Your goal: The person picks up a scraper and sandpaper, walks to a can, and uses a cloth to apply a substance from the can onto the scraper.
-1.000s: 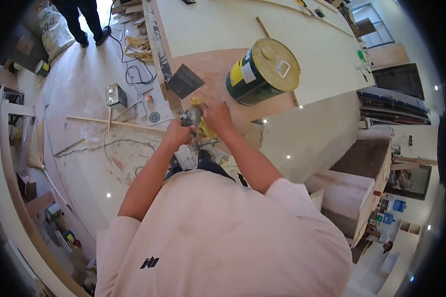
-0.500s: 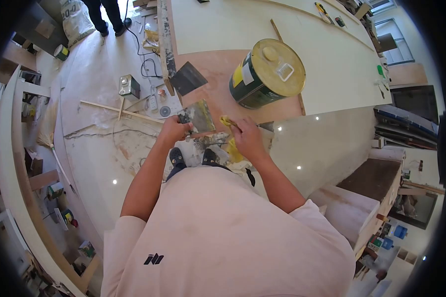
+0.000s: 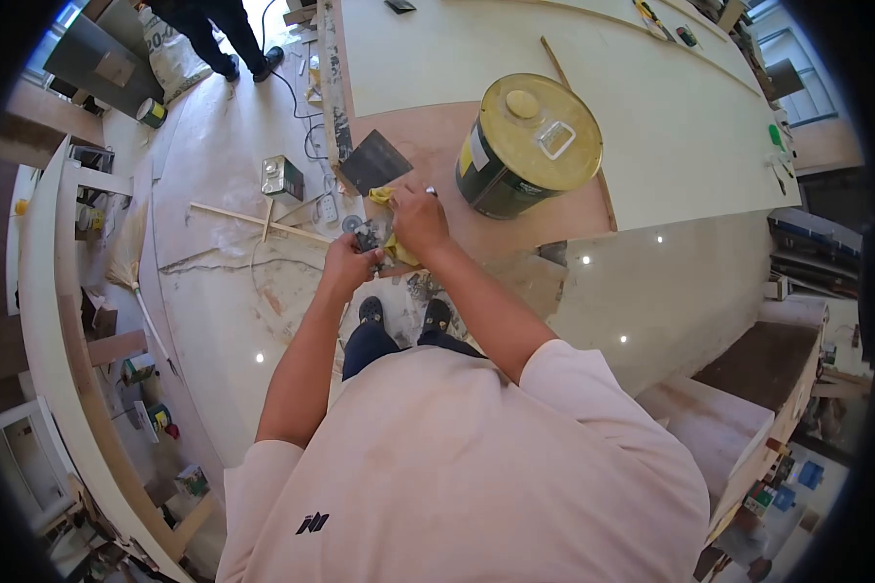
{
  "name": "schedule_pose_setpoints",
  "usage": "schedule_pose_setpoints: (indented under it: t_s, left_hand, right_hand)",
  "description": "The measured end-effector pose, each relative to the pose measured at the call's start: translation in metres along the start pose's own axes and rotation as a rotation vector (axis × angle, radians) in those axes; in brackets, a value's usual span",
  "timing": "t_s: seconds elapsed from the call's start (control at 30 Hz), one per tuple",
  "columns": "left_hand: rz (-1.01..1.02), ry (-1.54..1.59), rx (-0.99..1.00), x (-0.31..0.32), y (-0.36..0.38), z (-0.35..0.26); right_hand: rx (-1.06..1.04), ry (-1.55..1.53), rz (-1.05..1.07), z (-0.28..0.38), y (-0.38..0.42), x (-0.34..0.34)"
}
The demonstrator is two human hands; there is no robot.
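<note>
My left hand (image 3: 348,264) is closed on the edge of a stained flat scraper blade (image 3: 367,235), held above the floor at the bench's near corner. My right hand (image 3: 420,223) is wrapped round a crumpled yellow cloth (image 3: 402,255), which lies against the blade and covers much of it. Just beyond the hands, a dark flat plate (image 3: 375,162) rests on the bench. To the right of it a large green drum (image 3: 515,146) with a yellowish lid stands upright.
The white-topped bench (image 3: 671,136) extends away to the right. On the floor at left are a small metal can (image 3: 282,179), crossed wooden strips (image 3: 253,223), a power strip (image 3: 329,206) and a broom (image 3: 128,255). Another person's legs (image 3: 226,39) stand at the far left.
My right hand has moved left with the yellow cloth and now sits over the blade. Before, the hands were apart and the blade's face showed. The view has shifted slightly.
</note>
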State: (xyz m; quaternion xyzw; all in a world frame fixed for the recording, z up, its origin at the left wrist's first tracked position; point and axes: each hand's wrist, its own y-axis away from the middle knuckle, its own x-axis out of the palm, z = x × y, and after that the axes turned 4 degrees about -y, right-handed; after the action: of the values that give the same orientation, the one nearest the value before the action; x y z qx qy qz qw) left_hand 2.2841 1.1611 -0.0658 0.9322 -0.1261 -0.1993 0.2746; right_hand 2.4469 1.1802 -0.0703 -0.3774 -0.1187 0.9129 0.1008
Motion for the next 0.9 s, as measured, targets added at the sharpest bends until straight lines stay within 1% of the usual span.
schedule_pose_setpoints:
  t_s: [0.1,0.2,0.3,0.4,0.5,0.57,0.63,0.67,0.77,0.87,0.9]
  left_hand:
    - [-0.009,0.012,-0.007,-0.001,-0.003,-0.003]
    - [-0.001,0.021,0.006,0.001,-0.008,0.005]
    - [0.033,0.040,0.018,-0.001,-0.010,0.007]
    - [0.062,0.056,-0.003,-0.004,-0.009,0.005]
    - [0.076,0.097,0.003,-0.002,-0.014,0.008]
    - [0.087,0.117,-0.002,-0.001,-0.014,0.011]
    - [0.107,0.123,0.036,-0.003,-0.014,0.014]
    - [0.113,0.121,0.062,-0.005,-0.015,0.012]
    - [0.209,0.157,0.093,-0.012,-0.014,0.006]
    - [0.215,0.165,0.067,-0.013,-0.013,0.002]
    - [0.207,0.143,0.059,-0.012,-0.011,0.003]
  right_hand:
    - [-0.113,0.101,0.062,-0.013,0.036,-0.003]
    - [-0.017,0.021,0.157,0.003,0.055,-0.027]
    - [-0.035,0.166,0.152,-0.004,0.013,-0.007]
    - [0.102,0.045,-0.069,0.002,-0.008,0.011]
    - [-0.069,0.105,0.013,0.007,0.039,-0.013]
    - [-0.069,0.162,0.055,0.016,0.081,-0.035]
    - [0.061,0.054,0.078,0.017,0.102,-0.042]
    - [0.122,-0.003,0.079,0.023,0.102,-0.044]
    - [0.179,0.039,0.043,0.032,0.071,-0.037]
    - [0.103,0.113,-0.045,0.005,0.032,-0.002]
    - [0.144,0.122,-0.063,0.006,0.019,0.002]
